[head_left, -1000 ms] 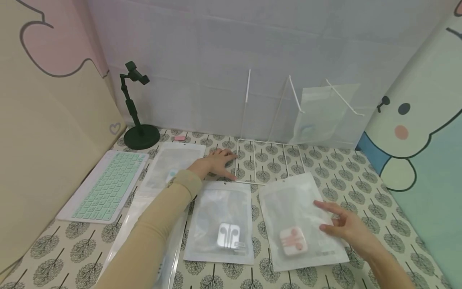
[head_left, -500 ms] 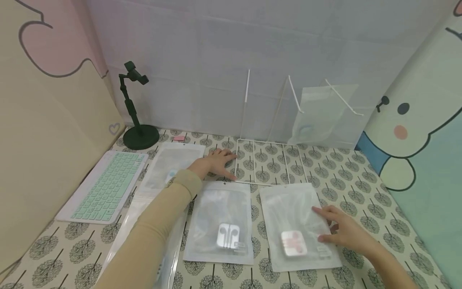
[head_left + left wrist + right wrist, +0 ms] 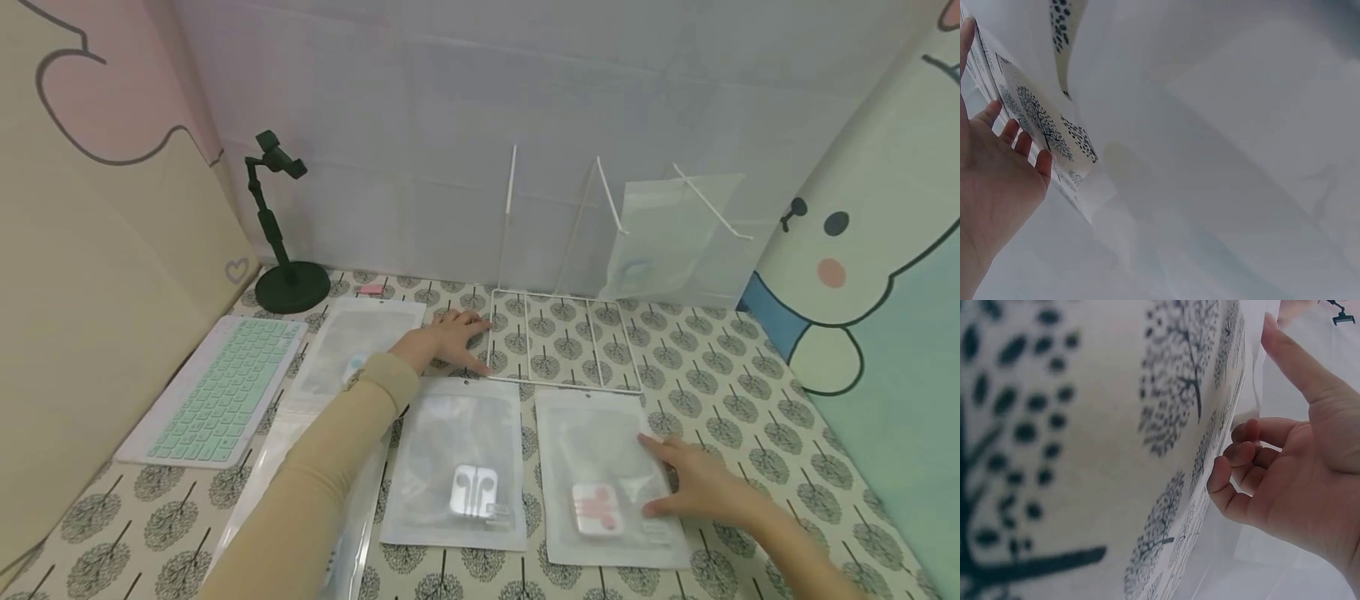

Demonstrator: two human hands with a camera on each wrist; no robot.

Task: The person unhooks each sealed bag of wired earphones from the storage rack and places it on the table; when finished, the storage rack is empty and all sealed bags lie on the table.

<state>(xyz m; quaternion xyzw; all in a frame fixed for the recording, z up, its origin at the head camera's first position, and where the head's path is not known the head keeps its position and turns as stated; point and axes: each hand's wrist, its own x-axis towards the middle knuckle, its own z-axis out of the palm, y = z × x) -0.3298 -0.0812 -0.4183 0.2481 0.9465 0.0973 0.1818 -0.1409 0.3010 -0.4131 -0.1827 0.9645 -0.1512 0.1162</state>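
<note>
My left hand (image 3: pixel 453 337) lies with spread fingers at the left side of the white wire rack (image 3: pixel 489 333), thumb and fingertips at its base frame. My right hand (image 3: pixel 701 483) touches the right edge of a frosted zip bag (image 3: pixel 600 442), thumb and forefinger apart. Inside that bag is a white case with pink earphones (image 3: pixel 597 508). Left of it lies a second frosted bag (image 3: pixel 442 433) holding white earphones (image 3: pixel 474 492) in a case. In the right wrist view, the right hand (image 3: pixel 1310 469) has its fingers partly bent beside the bag edge.
Another frosted bag (image 3: pixel 667 242) hangs from the rack's right prong. My left forearm crosses more bags (image 3: pixel 352 333) at the left. A mint keyboard (image 3: pixel 217 392), a black stand (image 3: pixel 292 287) and a small pink piece (image 3: pixel 371 290) are further left. Printed curtains enclose the table.
The bag with pink earphones has been turned straighter and shifted slightly left and toward me by my right hand, which moved left with it. My left hand has stayed at the rack.
</note>
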